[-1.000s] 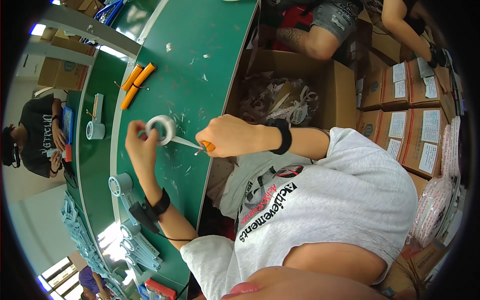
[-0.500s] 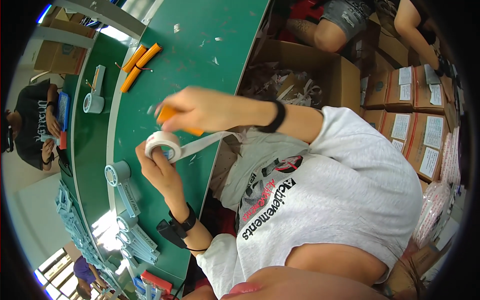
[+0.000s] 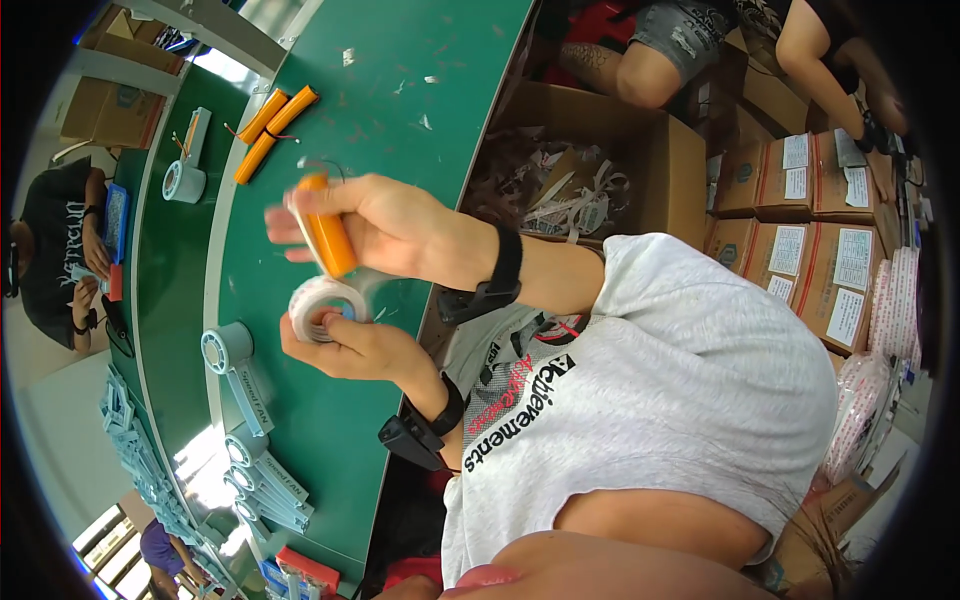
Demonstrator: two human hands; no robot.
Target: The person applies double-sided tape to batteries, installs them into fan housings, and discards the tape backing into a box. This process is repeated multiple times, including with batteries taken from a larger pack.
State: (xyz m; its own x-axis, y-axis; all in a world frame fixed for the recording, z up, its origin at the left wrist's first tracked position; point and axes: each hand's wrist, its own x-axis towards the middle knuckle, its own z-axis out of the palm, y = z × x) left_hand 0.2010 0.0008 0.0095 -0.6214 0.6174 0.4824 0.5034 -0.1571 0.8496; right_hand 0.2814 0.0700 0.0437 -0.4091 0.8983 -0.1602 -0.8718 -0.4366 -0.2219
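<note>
Now that the orange pack [image 3: 330, 232] is tipped nearly upright, left of the middle of the frame, the right hand [image 3: 392, 222] grips it between thumb and fingers. Half a second ago it lay flatter, and a long strip ran right from the tape roll [image 3: 301, 303]. A thin white strip shows along the pack's left side, so some tape may be on it. The left hand [image 3: 365, 350] holds the roll just below the pack.

The right fingertips are blurry. Right of the roll is a pale smear, so I cannot tell if tape joins roll and pack. More orange packs [image 3: 281, 130] lie on the green surface [image 3: 410, 45], upper left. Lower left, light blue fans [image 3: 227, 347] partly hide each other.
</note>
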